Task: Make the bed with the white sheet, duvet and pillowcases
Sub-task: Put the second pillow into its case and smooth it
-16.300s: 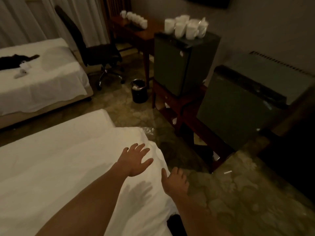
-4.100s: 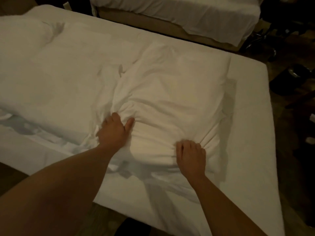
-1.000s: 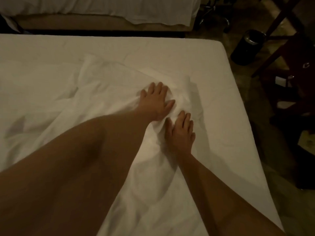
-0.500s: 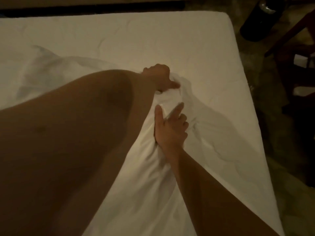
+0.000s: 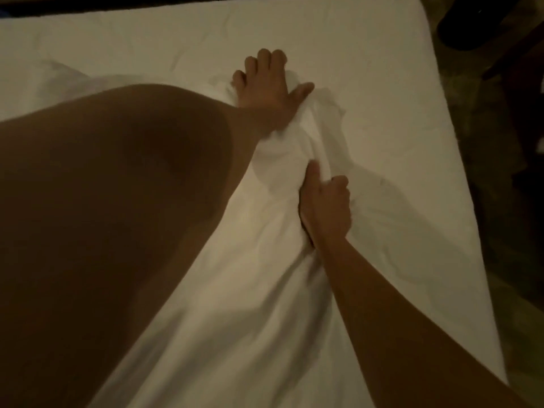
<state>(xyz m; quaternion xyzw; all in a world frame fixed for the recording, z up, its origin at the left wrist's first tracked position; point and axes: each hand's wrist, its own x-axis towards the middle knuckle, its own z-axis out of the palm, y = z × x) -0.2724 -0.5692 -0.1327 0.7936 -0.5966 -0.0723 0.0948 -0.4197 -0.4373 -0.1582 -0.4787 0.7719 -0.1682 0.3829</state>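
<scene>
Your left hand [image 5: 266, 86] and right hand [image 5: 323, 206] each grip bunched white cloth [image 5: 294, 148] mid-bed [image 5: 382, 54]; whether duvet or sheet, I cannot tell. Spreading step; next, draw it toward 2 o'clock corner.

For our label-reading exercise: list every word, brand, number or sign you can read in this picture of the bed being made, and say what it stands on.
None: no text shows on the white bedding, the mattress, the left hand or the right hand. The dark floor shows none either.
</scene>
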